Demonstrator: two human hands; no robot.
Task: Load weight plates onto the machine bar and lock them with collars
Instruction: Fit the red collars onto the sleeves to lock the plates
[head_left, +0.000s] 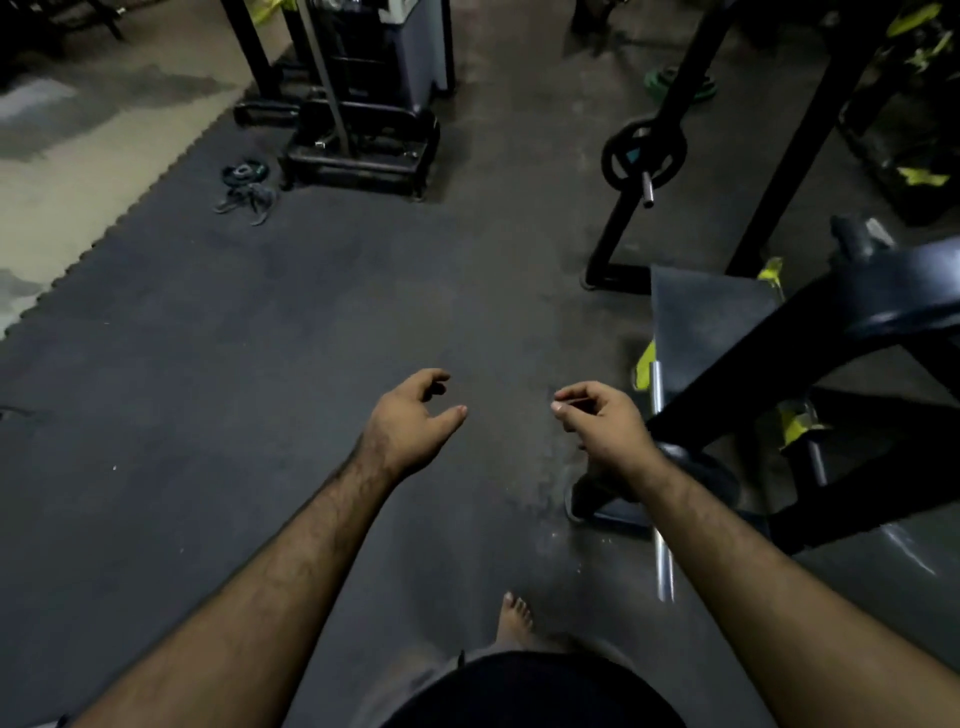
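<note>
My left hand (415, 421) is held out over the dark rubber floor, fingers loosely curled and apart, holding nothing. My right hand (597, 421) hovers beside it with the fingers bent and the thumb near the fingertips; nothing shows in it. Just right of that hand a shiny steel machine bar (665, 556) runs toward me, bare along the part I see. A large black weight plate (904, 291) sits at the right edge on the machine's black frame. Farther off, another black plate (644, 153) hangs on a short steel peg. No collar is visible.
A weight-stack machine (363, 104) stands at the top centre, with small plates and sandals (247, 187) on the floor to its left. Green plates (680, 83) lie at the top right. My bare foot (514, 618) is on the mat below my hands.
</note>
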